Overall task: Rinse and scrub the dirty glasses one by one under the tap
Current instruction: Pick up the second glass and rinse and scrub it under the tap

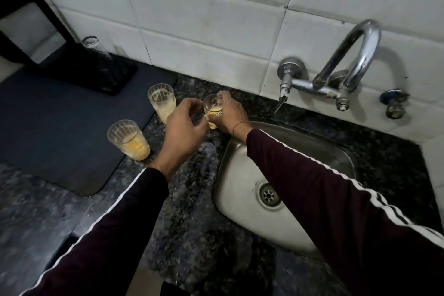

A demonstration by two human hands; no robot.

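Three dirty glasses with yellow-orange residue stand on the dark granite counter left of the sink. My right hand [228,115] is wrapped around the nearest-to-sink glass [212,109], which holds a little orange liquid. My left hand [183,127] is at the same glass from the left, fingers touching its side. A second glass [162,102] stands just behind my left hand, and a third glass [129,140] sits at the edge of a dark mat. The chrome tap [353,55] curves out of the tiled wall at right; no water runs from it.
A steel sink [237,175] with a round drain lies below my right forearm. A dark mat [60,127] covers the counter at left, with an empty glass bottle [101,60] and a dark appliance behind it. A second small valve [394,103] sticks out of the wall at far right.
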